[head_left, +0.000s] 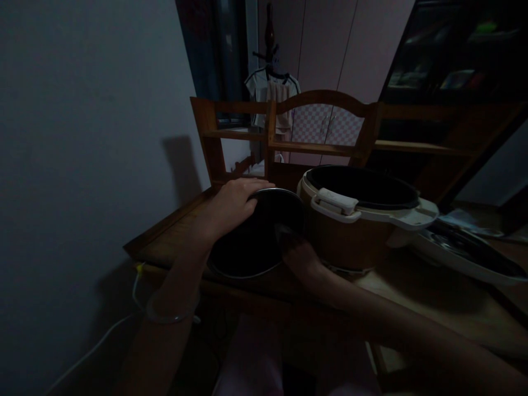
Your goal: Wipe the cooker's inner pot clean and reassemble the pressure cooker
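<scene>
A dark round pot (247, 250) with a thin pale rim tilts toward me at the front of the wooden desk. My left hand (236, 204) grips its upper left rim, thumb at the edge and fingers over the far side. Inside the pot's mouth, on the right, is my right hand (299, 256), its fingers bent around a small greyish thing too dark to name. Just right of the pot stands a rice cooker (350, 236) with a pale handle and a dark open top. Deep shadow hides the pot's bottom.
A pale-rimmed lid-like piece (466, 258) lies right of the cooker on the desk (412, 291). Behind rises a wooden shelf frame (317, 147). On the left are a wall (91, 137) and a white cable (105, 333). Clothes (274, 96) hang at the back.
</scene>
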The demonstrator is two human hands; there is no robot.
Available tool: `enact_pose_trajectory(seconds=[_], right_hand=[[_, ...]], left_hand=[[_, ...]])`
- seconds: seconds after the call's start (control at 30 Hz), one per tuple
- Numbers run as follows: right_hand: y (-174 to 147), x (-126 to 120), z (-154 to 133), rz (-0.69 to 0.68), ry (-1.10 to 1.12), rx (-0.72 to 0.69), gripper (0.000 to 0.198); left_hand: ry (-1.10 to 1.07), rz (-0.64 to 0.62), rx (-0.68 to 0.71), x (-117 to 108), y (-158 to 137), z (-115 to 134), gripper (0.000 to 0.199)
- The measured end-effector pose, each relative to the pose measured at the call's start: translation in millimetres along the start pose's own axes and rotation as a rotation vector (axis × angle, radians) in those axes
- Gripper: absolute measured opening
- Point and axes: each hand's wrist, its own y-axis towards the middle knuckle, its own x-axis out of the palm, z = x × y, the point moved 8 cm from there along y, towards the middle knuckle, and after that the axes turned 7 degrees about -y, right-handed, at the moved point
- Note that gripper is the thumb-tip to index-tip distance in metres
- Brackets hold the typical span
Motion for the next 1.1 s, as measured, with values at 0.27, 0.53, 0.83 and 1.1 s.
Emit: enact_pose_trajectory(seconds=[0.27, 0.53, 0.83, 1.1], right_hand=[[1, -10, 12, -0.038, -0.150, 0.012, 0.043], [-14, -7, -16, -0.077, -0.068, 0.047, 0.040], [-18, -8, -26, -0.151, 0.196, -0.020, 0.045], [-24, -2, -27, -0.139, 0.272, -0.072, 0.045]], left_hand=[[0.012, 0.002, -0.015, 1, 1, -1, 0.052], [0.013, -0.010, -0.005, 2, 3, 0, 0.054], [-0.002, 0.009, 0.020, 0, 0, 0, 0.055], [-0.036, -0.011, 0.018, -1, 0, 1, 0.069]])
